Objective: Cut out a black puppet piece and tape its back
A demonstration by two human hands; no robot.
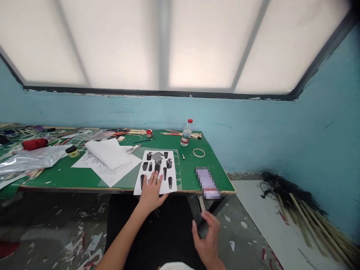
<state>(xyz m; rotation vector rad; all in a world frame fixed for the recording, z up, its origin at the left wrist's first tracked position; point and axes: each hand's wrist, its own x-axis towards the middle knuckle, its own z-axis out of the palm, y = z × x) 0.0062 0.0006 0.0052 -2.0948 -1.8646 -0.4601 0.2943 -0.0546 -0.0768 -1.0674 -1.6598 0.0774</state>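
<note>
Covering part of the printed sheet [161, 165], left hand [151, 194] lies spread, right hand [207, 240] half-curled, empty.

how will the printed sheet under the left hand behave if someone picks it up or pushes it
The printed sheet looks like thin paper, so it would probably feel light and flop when lifted by one edge. It lies flat, so tipping or rolling seems unlikely. The left hand spread on it may resist a push.

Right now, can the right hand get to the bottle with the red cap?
Probably yes, with a stretch over the green table: the right hand looks empty, and nothing tall seems to stand between it and the bottle.
</note>
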